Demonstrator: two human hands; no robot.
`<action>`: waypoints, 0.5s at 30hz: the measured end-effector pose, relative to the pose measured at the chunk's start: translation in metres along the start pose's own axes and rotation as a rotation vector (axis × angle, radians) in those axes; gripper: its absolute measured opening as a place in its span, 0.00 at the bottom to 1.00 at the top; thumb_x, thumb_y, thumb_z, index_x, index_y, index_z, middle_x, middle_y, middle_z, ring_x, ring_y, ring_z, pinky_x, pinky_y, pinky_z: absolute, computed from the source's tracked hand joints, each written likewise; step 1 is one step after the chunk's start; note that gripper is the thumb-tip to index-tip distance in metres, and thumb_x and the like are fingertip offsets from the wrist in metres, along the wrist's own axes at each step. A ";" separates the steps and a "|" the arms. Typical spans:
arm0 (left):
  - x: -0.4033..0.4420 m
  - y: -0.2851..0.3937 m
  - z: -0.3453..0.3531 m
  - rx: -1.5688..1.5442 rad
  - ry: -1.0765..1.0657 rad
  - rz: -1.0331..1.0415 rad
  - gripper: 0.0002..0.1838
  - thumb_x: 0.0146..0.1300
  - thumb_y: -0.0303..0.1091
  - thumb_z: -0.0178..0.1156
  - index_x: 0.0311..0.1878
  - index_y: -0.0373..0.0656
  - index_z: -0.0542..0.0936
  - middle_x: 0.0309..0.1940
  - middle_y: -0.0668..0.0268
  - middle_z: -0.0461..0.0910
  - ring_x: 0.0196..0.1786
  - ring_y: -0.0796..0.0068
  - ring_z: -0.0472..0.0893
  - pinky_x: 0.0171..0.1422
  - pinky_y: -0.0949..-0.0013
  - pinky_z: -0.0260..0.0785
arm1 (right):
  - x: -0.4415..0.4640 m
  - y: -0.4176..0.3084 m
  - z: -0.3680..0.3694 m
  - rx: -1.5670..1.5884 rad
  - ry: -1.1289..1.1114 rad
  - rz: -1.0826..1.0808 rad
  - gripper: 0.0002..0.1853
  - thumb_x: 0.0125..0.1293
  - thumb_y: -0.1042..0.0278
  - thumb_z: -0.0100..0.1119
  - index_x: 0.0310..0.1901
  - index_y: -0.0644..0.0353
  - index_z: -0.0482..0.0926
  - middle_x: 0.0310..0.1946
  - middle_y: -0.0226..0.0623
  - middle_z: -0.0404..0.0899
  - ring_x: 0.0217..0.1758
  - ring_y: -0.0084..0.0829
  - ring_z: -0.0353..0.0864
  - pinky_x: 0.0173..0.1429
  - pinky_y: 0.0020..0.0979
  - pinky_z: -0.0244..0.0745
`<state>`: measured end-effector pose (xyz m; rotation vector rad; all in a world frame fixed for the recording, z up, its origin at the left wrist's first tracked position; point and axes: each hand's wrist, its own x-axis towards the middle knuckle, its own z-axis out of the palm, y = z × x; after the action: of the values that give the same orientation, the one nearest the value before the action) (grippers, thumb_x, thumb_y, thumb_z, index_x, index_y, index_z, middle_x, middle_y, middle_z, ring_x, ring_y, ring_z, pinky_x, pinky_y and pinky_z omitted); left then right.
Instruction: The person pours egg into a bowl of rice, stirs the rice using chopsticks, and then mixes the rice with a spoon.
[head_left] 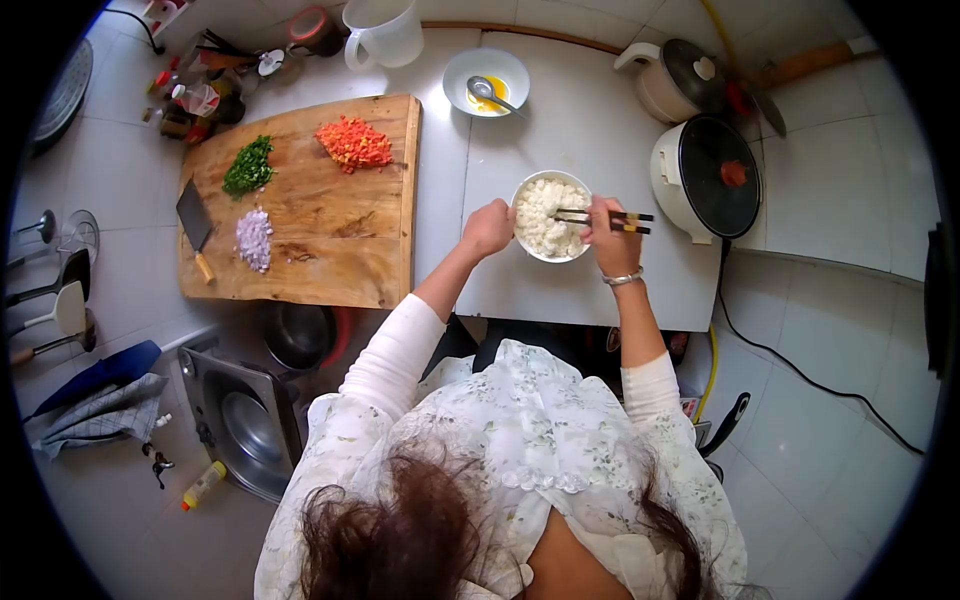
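One camera, up on the head, looks forward and down, past a flowery shirt [540, 420], at the worktop [560, 295] nearby.

The left arm [402, 335] and right arm [645, 340] reach forward. The left hand [489, 228] is curled. The right hand [610, 240] seems to pinch, but it's hard to see.

The worktop [600, 125] is pale and flat, with a thin line running from front to back. A big wooden board [345, 255] lies on the left. To its right stands a white bowl [552, 260], with a pale blue bowl [456, 82] farther back. A jug [392, 40], a jar [316, 33] and some bottles [198, 100] stand behind the board. Two pots [671, 182] sit close together on the right.
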<state>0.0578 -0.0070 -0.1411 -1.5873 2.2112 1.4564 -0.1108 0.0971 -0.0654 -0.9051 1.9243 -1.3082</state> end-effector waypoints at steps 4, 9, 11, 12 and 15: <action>0.000 0.003 0.001 0.007 0.001 -0.016 0.20 0.67 0.44 0.44 0.41 0.34 0.74 0.38 0.45 0.79 0.44 0.45 0.77 0.52 0.52 0.68 | -0.004 -0.020 -0.002 0.127 0.072 -0.078 0.15 0.69 0.62 0.51 0.30 0.66 0.75 0.20 0.32 0.76 0.18 0.20 0.77 0.22 0.19 0.71; -0.006 0.000 0.006 -0.043 0.018 -0.061 0.20 0.66 0.44 0.44 0.40 0.34 0.75 0.37 0.47 0.79 0.44 0.47 0.78 0.52 0.53 0.68 | 0.007 0.026 0.020 0.239 -0.024 0.018 0.15 0.69 0.62 0.52 0.32 0.66 0.76 0.21 0.32 0.77 0.18 0.21 0.77 0.24 0.21 0.73; -0.007 0.001 0.005 -0.080 0.015 -0.075 0.19 0.66 0.44 0.45 0.39 0.34 0.75 0.36 0.47 0.79 0.44 0.47 0.78 0.51 0.54 0.68 | 0.009 0.021 0.007 0.090 -0.032 0.000 0.15 0.69 0.61 0.52 0.32 0.66 0.76 0.21 0.33 0.77 0.19 0.21 0.77 0.25 0.21 0.73; -0.006 -0.001 0.007 -0.074 0.020 -0.077 0.19 0.66 0.43 0.45 0.38 0.35 0.76 0.36 0.47 0.79 0.44 0.48 0.78 0.51 0.54 0.69 | 0.003 0.012 0.002 0.044 -0.018 -0.027 0.15 0.69 0.61 0.52 0.32 0.66 0.76 0.21 0.33 0.76 0.19 0.21 0.78 0.25 0.21 0.73; -0.002 -0.005 0.014 -0.062 0.038 -0.076 0.19 0.65 0.43 0.45 0.38 0.35 0.76 0.36 0.48 0.80 0.43 0.48 0.78 0.51 0.54 0.69 | -0.004 -0.009 -0.007 0.127 0.032 -0.064 0.15 0.68 0.61 0.53 0.31 0.66 0.75 0.20 0.34 0.76 0.20 0.21 0.78 0.24 0.21 0.74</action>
<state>0.0560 0.0037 -0.1509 -1.7115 2.1200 1.5011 -0.1123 0.1017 -0.0545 -0.8939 1.8265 -1.4728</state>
